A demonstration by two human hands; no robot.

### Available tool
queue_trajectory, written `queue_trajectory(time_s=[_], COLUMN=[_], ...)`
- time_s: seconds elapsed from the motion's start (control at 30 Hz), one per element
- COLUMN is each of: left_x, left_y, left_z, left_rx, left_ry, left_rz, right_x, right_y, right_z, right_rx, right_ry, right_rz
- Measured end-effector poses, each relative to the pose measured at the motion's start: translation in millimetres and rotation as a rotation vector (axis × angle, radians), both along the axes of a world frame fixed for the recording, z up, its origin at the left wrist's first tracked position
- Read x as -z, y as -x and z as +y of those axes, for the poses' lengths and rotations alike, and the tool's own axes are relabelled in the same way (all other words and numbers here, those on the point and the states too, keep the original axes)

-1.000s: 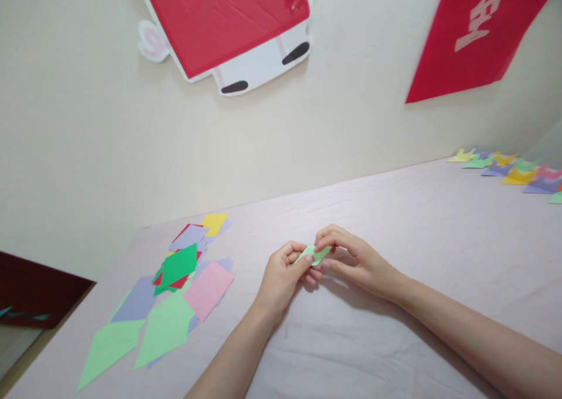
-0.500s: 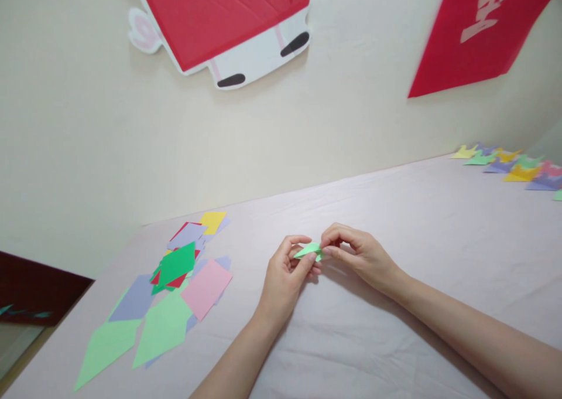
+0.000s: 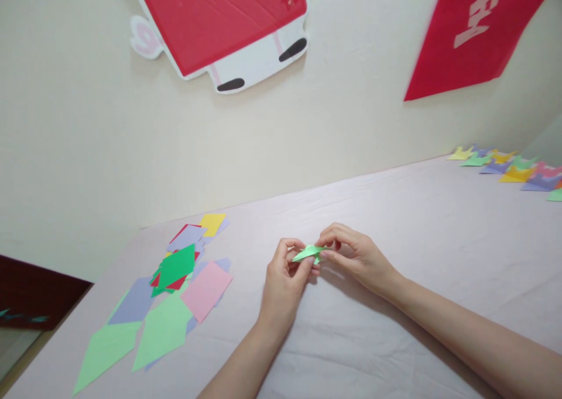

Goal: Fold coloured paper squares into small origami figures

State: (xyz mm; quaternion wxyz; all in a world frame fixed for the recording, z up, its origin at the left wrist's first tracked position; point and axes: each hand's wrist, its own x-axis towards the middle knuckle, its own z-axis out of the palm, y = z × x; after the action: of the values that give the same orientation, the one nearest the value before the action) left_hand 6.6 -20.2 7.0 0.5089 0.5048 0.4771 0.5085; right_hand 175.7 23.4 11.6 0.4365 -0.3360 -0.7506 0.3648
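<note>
A small folded piece of light green paper [image 3: 307, 252] is held just above the table, between my two hands. My left hand [image 3: 287, 279] pinches it from the left and below, thumb in front and fingers curled behind. On the other side, the thumb and fingertips of my right hand [image 3: 351, 251] grip its right end. The paper has narrow pointed flaps, one reaching left; part of it is hidden by my fingers.
Loose paper squares lie at the left, among them a dark green square [image 3: 176, 268], a pink square [image 3: 206, 291] and a light green sheet [image 3: 162, 331]. Folded paper pieces [image 3: 511, 166] stand in rows at the far right. A wall [image 3: 263, 147] bounds the table's [image 3: 395, 203] back edge.
The green paper has tilted slightly, and its left-pointing flap shows more fully. Both hands keep their grip with only small finger shifts. The view has moved slightly.
</note>
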Motion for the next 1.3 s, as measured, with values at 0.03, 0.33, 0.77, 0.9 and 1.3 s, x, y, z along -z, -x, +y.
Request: queue_trajectory(time_s=[0.03, 0.33, 0.77, 0.9, 1.3], left_x=[0.6, -5.5, -7.3, -9.0, -8.5], left_y=[0, 9, 10, 11, 11], left_z=[0, 1, 2, 4, 3], left_rx=[0.003, -0.117, -0.121, -0.048, -0.084], left_ry=[0.003, -0.354, -0.433, -0.489, -0.45], left_rz=[-0.004, 0.495, 0.627, 0.753, 0.735], right_x=[-0.4, 0.9, 1.0, 1.5, 2.3], right_y=[0, -1, 1, 2, 1], right_z=[0, 0, -1, -1, 2], right_rx=[0.003, -0.004, 0.025, -0.004, 0.026], right_ry=[-0.015, -0.167, -0.166, -0.168, -0.077], right_rz=[0.005, -0.011, -0.102, -0.11, -0.046])
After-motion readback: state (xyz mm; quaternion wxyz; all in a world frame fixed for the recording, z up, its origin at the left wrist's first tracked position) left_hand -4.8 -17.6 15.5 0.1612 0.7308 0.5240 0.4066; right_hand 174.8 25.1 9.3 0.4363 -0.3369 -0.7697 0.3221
